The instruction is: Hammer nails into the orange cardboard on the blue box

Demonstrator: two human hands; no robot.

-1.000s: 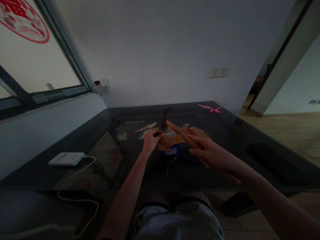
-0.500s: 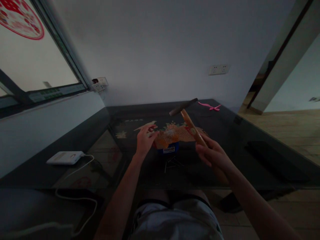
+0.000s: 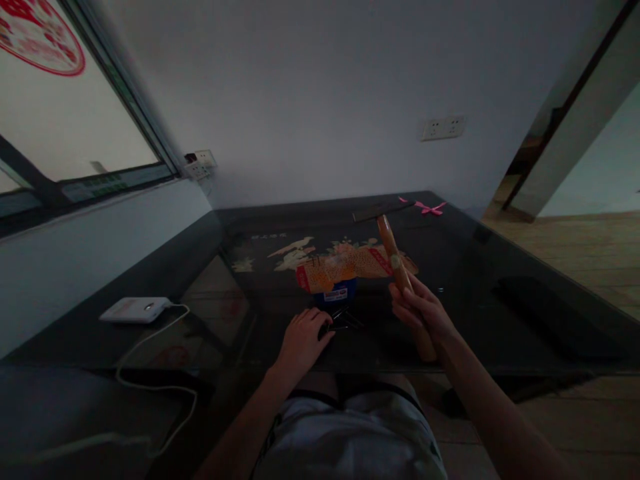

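My right hand (image 3: pixel 423 310) is wrapped round the wooden handle of a hammer (image 3: pixel 393 250), its dark head raised over the table. Low over the tabletop, my left hand (image 3: pixel 304 335) has its thumb and forefinger apart at the left end of several thin nails (image 3: pixel 350 320); whether its fingertips touch one is too dark to tell. Behind the nails, an orange and red patterned piece (image 3: pixel 325 273) lies across a blue box (image 3: pixel 337 293) with a white label. A few nails stand upright in the left end of the patterned piece.
On the dark glossy table (image 3: pixel 280 353), a white power bank (image 3: pixel 135 309) with a cable lies at the left. A pink ribbon (image 3: pixel 430 209) is at the back right. A flat black object (image 3: pixel 555 320) lies at the right. Wall sockets (image 3: pixel 443 128) are behind.
My left hand has left the patterned piece and come down toward me to the nails. My right hand still holds the hammer, whose head has shifted slightly right.
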